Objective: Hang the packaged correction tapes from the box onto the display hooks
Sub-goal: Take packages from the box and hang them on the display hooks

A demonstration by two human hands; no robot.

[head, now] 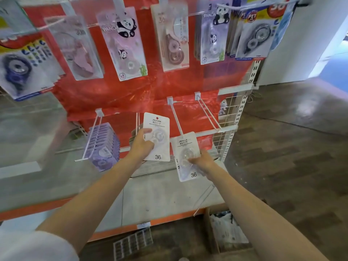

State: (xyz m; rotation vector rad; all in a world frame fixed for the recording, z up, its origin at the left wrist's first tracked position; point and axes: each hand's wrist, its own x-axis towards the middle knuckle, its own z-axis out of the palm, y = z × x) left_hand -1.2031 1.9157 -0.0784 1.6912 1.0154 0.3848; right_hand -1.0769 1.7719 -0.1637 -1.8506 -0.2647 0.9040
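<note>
The left hand [142, 146] grips one white correction tape pack [157, 135], held upright in front of the display. The right hand [202, 159] pinches a second pack [186, 157] whose top sits at the tip of a white hook [176, 119]. The hole may miss the tip (the card hangs tilted), so the pack could slip and drop to the shelf [160, 196]. A full purple stack [103, 144] fills the neighbouring hook; the box [212, 234] sits on the floor below.
</note>
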